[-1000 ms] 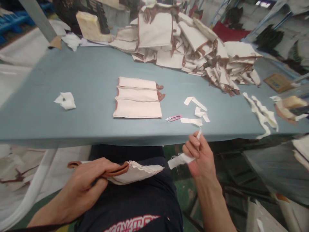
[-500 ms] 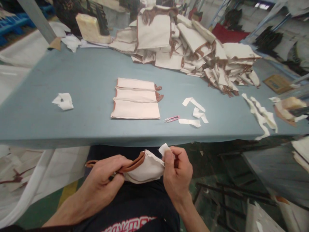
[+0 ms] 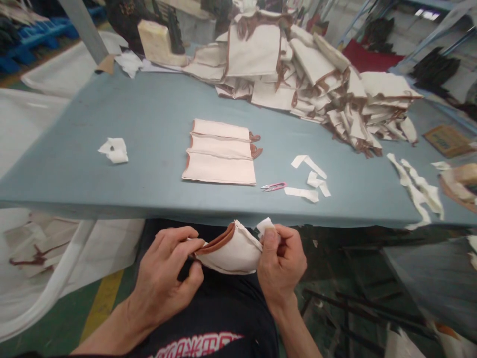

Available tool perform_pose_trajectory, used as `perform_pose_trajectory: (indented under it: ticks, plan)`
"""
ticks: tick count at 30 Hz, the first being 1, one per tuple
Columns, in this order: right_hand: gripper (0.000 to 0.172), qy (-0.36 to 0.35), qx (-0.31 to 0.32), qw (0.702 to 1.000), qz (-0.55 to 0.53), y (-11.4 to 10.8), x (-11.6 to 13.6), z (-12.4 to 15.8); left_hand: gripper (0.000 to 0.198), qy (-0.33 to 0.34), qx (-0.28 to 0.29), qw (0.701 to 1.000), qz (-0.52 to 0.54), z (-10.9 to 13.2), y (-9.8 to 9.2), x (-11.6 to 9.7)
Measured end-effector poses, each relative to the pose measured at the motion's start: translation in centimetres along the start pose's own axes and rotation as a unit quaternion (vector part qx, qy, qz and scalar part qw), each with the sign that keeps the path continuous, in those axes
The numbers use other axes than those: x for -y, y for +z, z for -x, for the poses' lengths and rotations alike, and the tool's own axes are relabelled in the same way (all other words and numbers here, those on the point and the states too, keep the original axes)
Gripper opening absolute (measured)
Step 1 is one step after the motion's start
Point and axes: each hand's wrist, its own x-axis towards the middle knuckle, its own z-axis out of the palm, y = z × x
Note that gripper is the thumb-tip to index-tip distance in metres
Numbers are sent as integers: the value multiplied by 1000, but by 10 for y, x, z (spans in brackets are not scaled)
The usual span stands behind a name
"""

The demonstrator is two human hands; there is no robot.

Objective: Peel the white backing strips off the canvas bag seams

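Observation:
A cream fabric piece with brown edging hangs over my lap, in front of the table edge. My left hand pinches its brown-edged left end. On the other side, my right hand grips its right corner between thumb and curled fingers, with a small white strip sticking up from the same grip. Beyond them on the table lie cream pieces with brown edges, side by side and overlapping. Pink-handled thread snips rest to their right, beside white scraps.
A large heap of cream and brown pieces covers the table's back. A white scrap lies at left, long strips at right. A white-rimmed bin stands below left.
The view has shifted, so the table things appear further right. My left hand's fingers have moved to the end of the brown edging, and its thumb sits lower, more apart from the index finger.

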Motion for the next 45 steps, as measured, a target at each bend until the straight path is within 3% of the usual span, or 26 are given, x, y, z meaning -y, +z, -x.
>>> perform_pose_trajectory:
  ticks: [4,7,13,19,27,32,38,40,45]
  plan:
    - [22,-59,-35,997,25,6,7,-12,32,-19,-41,998,41,7,1,-1]
    - [22,-88,-56,993,47,10,8,-18,35,-33,-42,996,68,11,0,-1]
    - [22,-175,-61,979,79,13,14,-25,21,-30,-39,995,84,-1,-7,-3]
    - [23,-212,-42,973,81,13,18,-26,15,-134,-57,979,142,-15,-2,-1]
    - [14,-273,-11,961,34,11,13,-24,11,-173,5,962,210,-16,5,0]
    - [15,-289,4,957,28,10,18,-25,5,-233,-19,950,208,-12,5,0]
    - [16,-274,7,961,29,11,15,-20,10,-225,54,946,228,-13,3,-2]
    - [15,-271,15,962,25,11,15,-19,13,-254,85,928,257,-15,1,-5]
    - [10,-283,96,953,-40,3,20,-15,23,-341,172,830,406,-25,-13,-10]
